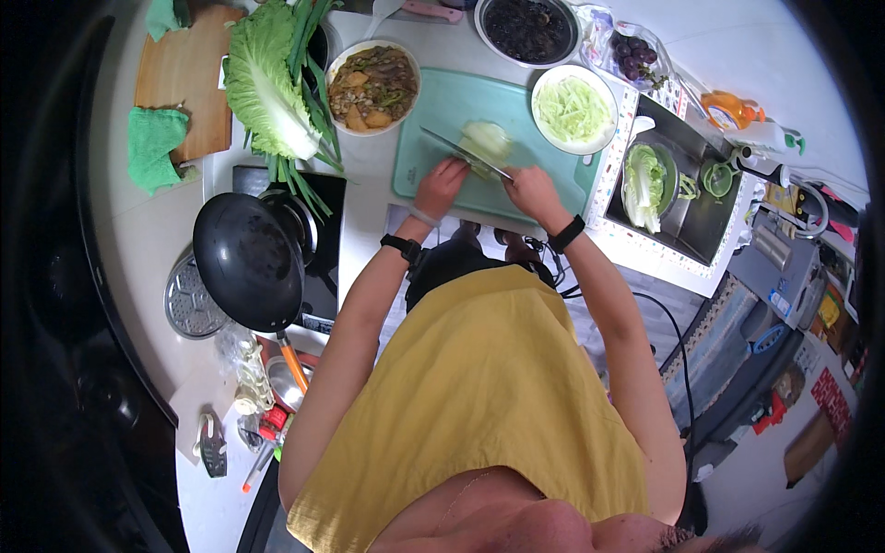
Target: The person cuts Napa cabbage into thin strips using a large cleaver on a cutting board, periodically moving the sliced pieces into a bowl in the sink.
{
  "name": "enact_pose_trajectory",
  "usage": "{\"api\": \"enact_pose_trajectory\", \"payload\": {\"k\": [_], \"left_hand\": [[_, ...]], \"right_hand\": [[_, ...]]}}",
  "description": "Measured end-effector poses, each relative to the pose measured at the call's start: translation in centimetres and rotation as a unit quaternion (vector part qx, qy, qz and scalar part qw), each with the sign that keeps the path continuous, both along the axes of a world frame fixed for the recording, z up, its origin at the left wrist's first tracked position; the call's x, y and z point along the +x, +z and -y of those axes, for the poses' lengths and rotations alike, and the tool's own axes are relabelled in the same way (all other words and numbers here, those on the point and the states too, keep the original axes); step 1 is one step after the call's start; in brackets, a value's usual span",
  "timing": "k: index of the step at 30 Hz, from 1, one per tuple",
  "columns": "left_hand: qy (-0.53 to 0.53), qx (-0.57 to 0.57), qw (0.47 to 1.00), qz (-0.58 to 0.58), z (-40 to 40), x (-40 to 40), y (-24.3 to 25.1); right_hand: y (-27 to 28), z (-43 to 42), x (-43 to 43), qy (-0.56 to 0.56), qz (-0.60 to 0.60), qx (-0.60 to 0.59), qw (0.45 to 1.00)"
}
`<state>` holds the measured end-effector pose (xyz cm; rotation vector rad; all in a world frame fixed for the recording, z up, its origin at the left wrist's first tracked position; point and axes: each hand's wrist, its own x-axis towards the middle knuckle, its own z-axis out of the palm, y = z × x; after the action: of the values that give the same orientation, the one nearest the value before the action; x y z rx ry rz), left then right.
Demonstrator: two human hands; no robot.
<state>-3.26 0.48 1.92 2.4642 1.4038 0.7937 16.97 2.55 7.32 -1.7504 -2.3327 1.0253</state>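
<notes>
On a light green cutting board [442,104] lies a piece of pale leafy cabbage [487,142]. My right hand [532,193] grips a kitchen knife [460,148], whose blade points up and left across the cabbage. At the near left side of the cabbage, my left hand [442,183] rests with bent fingertips close to the blade; whether it presses on the cabbage or the board is hard to tell. A white bowl of shredded cabbage [575,110] stands over the board's far right corner.
Left of the board are a bowl of cooked food [373,86], a large cabbage [269,90] with green onions, and a black wok [249,263] by the stove. A pot of dark food [531,29] stands behind. The sink [698,228] at right holds more cabbage [644,186].
</notes>
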Motion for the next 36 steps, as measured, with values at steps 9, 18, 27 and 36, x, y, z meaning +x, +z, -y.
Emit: {"api": "enact_pose_trajectory", "payload": {"k": [9,18,27,36], "left_hand": [[-0.004,-0.004,1.000,-0.011,0.3,-0.1,-0.5],[-0.006,-0.026,1.000,-0.015,0.1,0.0,-0.7],[-0.001,-0.030,1.000,0.001,0.1,0.1,-0.7],[-0.006,-0.019,1.000,0.001,0.0,0.0,-0.6]], "right_hand": [[1.8,0.6,-0.2,0.020,0.035,-0.010,0.999],[0.0,0.3,-1.3,-0.021,0.020,0.020,0.999],[1.7,0.2,-0.6,-0.013,0.009,-0.012,1.000],[1.1,-0.1,-0.8,0.005,0.027,-0.004,1.000]]}}
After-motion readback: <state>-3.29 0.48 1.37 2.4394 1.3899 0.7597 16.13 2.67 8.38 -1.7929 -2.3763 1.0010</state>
